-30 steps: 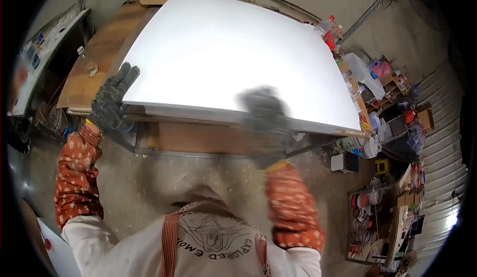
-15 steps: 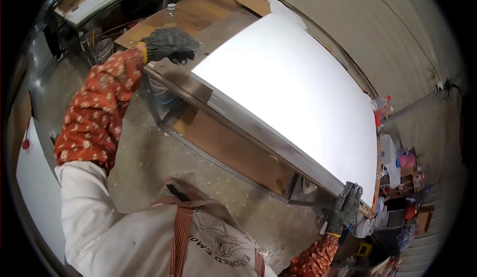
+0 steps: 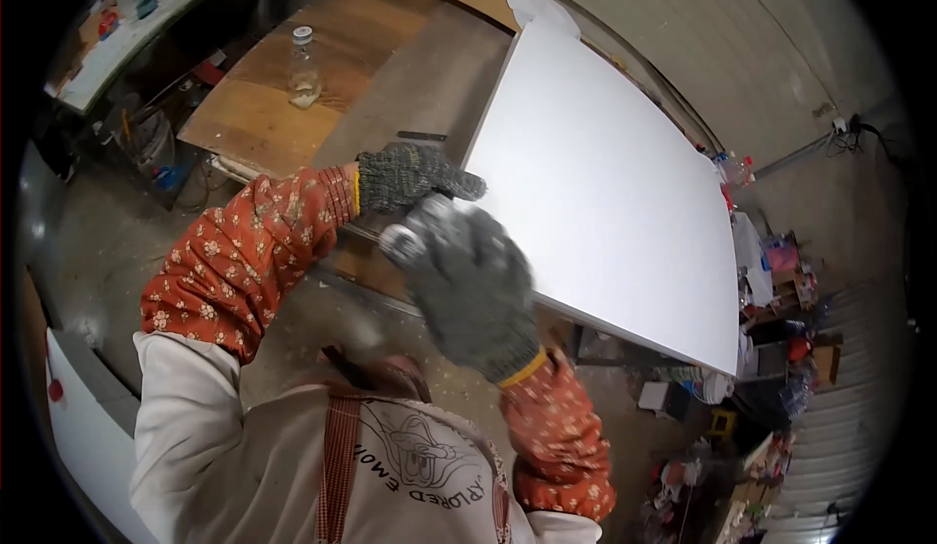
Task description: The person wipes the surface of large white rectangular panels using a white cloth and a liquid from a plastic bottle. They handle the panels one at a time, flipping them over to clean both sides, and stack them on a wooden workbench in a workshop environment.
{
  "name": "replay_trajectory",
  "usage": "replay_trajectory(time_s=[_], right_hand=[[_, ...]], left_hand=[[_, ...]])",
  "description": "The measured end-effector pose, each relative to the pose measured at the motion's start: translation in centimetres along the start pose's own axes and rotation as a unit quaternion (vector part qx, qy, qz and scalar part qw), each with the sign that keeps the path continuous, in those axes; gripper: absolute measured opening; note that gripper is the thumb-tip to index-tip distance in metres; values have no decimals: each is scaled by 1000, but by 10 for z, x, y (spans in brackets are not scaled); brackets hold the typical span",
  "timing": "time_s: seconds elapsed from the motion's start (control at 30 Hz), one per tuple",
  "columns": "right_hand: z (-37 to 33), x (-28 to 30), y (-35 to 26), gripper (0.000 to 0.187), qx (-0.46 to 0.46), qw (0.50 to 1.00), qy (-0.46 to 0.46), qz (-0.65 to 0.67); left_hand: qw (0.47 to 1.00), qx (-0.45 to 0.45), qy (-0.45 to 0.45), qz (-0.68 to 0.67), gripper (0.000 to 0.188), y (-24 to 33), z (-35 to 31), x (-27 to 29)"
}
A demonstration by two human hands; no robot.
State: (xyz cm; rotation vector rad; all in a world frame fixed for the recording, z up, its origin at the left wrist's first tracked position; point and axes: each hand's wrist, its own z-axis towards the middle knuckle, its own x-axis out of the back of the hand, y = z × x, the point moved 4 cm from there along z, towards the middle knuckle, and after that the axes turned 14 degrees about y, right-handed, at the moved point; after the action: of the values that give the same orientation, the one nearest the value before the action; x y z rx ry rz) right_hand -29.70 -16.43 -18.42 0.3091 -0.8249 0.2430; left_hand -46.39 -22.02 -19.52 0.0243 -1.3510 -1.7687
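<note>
A large smooth white panel [image 3: 605, 193] lies over the right part of the workbench. My left hand [image 3: 410, 178], in a dark grey knitted glove, is at the panel's left near corner. Its visible fingers stretch to the right, with the tips over the panel's edge. Nearer to me, my right hand [image 3: 473, 290], gloved alike, is raised in front of the panel's near edge and partly hides that corner. Its fingers are bent and blurred around a small pale, roundish thing [image 3: 402, 243] that I cannot make out.
On the wooden bench top [image 3: 366, 17] stands a clear bottle with a white cap [image 3: 304, 68]. A short dark strip [image 3: 422, 136] lies beyond my left hand. Cluttered goods [image 3: 791, 339] stand at the right, and another white panel [image 3: 93, 427] leans at the lower left.
My right hand has come from the panel's far right corner to the left, beside my left hand. The left hand has moved right onto the panel's edge. The panel has shifted right across the bench.
</note>
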Motion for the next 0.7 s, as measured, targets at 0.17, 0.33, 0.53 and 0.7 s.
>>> replay_trajectory(time_s=[0.17,0.33,0.53,0.7], right_hand=[[-78,63,40,44,-173,971,-13,-164],[-25,33,-1,49,-143,979,-94,-106],[-1,30,-3,47,-65,992,-6,-106],[-71,81,64,49,-220,960,-23,-170]], left_hand=[[945,256,-137,-151,23,-27,2,9],[981,84,-140,-107,31,-18,7,-6],[974,121,-130,-140,26,-12,6,0],[932,238,-122,-245,21,-24,4,-13]])
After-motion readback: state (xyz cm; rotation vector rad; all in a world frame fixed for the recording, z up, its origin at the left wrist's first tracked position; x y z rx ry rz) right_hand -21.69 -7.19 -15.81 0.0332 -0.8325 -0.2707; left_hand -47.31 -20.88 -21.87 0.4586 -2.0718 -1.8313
